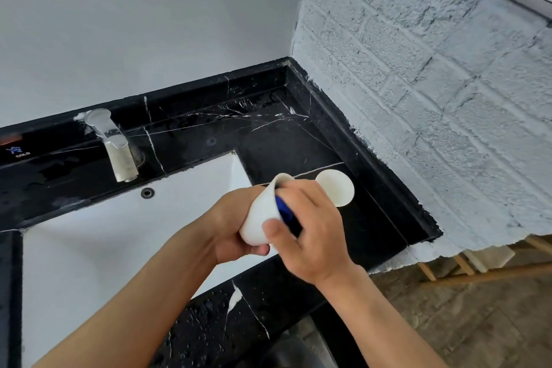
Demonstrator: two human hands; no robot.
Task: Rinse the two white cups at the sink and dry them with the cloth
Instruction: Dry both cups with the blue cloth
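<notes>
My left hand [230, 227] grips a white cup [263, 212] from below, tilted with its mouth toward the upper right, above the right edge of the sink. My right hand [310, 230] presses a blue cloth [285, 209] against the cup's side and rim; most of the cloth is hidden under my fingers. A second white cup [337, 188] rests on the black counter just beyond my right hand, partly hidden by it.
The white basin [104, 248] is set in a black marble counter [268, 134]. A chrome tap [115, 146] stands at the back left. A white brick wall [418, 98] bounds the counter on the right. The counter ends at the right, with wooden floor below.
</notes>
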